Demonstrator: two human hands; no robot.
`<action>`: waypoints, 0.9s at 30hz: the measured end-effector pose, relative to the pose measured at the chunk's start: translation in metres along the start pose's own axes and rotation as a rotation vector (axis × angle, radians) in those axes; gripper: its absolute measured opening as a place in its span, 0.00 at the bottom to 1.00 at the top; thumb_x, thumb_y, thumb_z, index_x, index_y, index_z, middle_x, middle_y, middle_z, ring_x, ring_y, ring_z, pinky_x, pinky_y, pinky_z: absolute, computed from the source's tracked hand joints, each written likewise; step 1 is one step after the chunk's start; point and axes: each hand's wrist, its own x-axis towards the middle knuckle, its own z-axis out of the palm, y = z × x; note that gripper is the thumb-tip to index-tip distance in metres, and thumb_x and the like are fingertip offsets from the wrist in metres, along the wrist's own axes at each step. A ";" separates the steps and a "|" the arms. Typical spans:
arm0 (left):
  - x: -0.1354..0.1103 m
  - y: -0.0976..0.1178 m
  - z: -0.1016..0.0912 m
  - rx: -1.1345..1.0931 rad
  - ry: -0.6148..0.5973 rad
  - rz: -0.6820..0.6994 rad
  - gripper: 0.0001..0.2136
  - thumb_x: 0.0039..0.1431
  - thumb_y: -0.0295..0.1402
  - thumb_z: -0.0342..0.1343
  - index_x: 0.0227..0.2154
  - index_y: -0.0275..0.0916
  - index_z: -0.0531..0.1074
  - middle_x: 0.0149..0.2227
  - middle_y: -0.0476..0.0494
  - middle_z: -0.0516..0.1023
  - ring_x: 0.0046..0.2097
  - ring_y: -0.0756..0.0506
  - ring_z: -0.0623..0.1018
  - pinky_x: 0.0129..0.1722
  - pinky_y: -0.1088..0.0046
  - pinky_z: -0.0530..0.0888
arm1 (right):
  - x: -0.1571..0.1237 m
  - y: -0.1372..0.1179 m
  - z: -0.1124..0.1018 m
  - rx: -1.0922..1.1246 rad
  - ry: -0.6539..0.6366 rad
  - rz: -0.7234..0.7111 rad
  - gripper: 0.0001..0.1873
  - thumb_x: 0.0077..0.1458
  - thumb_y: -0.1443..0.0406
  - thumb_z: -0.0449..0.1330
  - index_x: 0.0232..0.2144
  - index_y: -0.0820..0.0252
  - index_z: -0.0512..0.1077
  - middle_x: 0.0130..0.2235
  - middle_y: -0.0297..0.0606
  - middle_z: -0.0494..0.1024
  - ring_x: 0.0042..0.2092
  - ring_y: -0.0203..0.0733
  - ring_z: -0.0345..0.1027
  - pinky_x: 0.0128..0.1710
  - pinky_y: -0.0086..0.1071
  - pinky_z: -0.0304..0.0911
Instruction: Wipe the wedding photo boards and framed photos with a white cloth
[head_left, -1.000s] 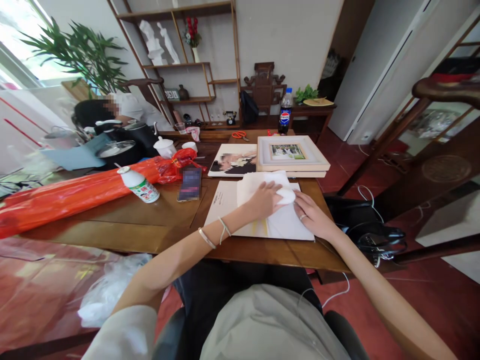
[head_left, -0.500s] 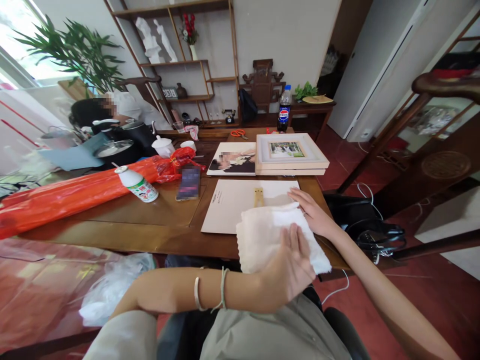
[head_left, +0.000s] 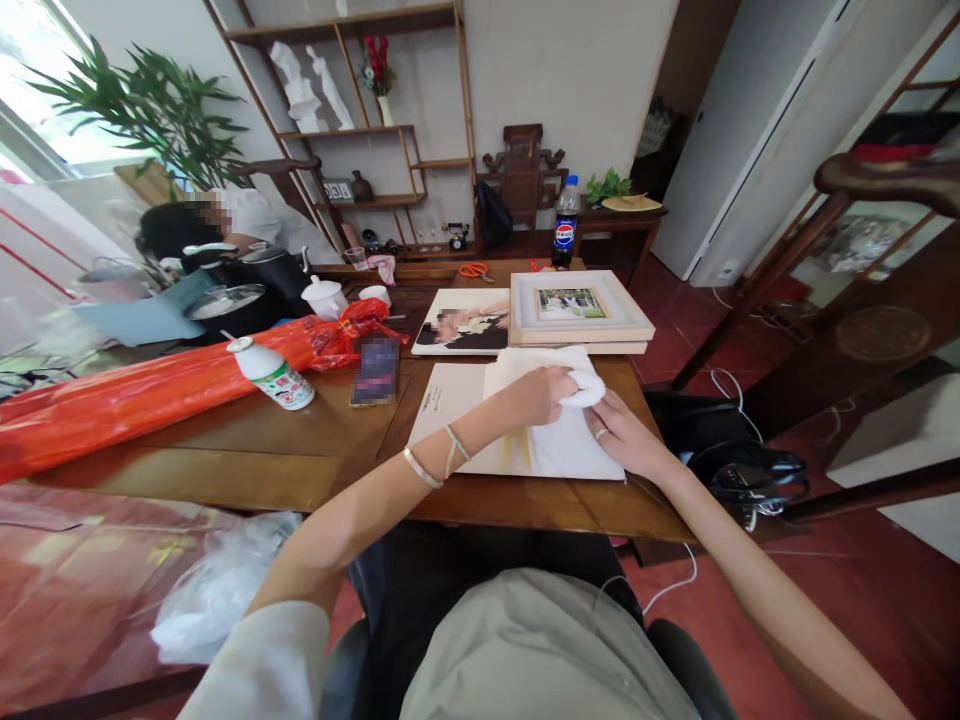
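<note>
A white cloth (head_left: 540, 365) lies folded and bunched over a flat white panel (head_left: 442, 400) with small printed text near its left edge. My left hand (head_left: 551, 393) is closed on the bunched part of the cloth at the panel's upper right. My right hand (head_left: 626, 432), a ring on one finger, lies along the panel's right edge with its fingers stretched out. Its fingertips reach the cloth's edge and are partly hidden there. A yellowish strip (head_left: 516, 452) on the panel shows below my left wrist, partly covered.
Behind the panel lie a photo print (head_left: 461, 322) and stacked picture frames (head_left: 581, 300). Orange-handled scissors (head_left: 474, 270) and a cola bottle (head_left: 565, 225) stand farther back. Leftward are a phone (head_left: 374, 370), a white bottle (head_left: 271, 375) and a long red wrapped bundle (head_left: 150, 390). Another person sits at back left.
My left hand has moved forward onto the panel and closed on the cloth, which has shifted forward and bunched up. My right hand stays at the panel's right side.
</note>
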 end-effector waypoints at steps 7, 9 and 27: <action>0.026 0.000 0.008 0.008 -0.016 0.024 0.10 0.54 0.20 0.49 0.35 0.33 0.72 0.41 0.39 0.76 0.44 0.42 0.75 0.43 0.69 0.72 | 0.001 -0.004 -0.002 -0.003 -0.006 0.007 0.25 0.64 0.62 0.44 0.62 0.50 0.55 0.60 0.43 0.64 0.61 0.53 0.57 0.62 0.54 0.53; 0.020 -0.003 0.006 0.006 -0.020 -0.003 0.10 0.54 0.19 0.48 0.36 0.33 0.72 0.41 0.39 0.77 0.44 0.43 0.76 0.43 0.69 0.72 | 0.001 -0.003 -0.002 -0.002 -0.011 -0.002 0.24 0.64 0.62 0.44 0.61 0.51 0.57 0.60 0.44 0.63 0.62 0.54 0.55 0.61 0.54 0.54; -0.094 -0.084 0.006 -0.022 -0.034 -0.263 0.08 0.48 0.19 0.48 0.21 0.35 0.68 0.28 0.42 0.77 0.34 0.44 0.76 0.35 0.72 0.69 | -0.002 -0.001 0.001 0.014 -0.025 0.074 0.24 0.65 0.58 0.43 0.60 0.57 0.60 0.64 0.46 0.57 0.67 0.49 0.45 0.66 0.50 0.46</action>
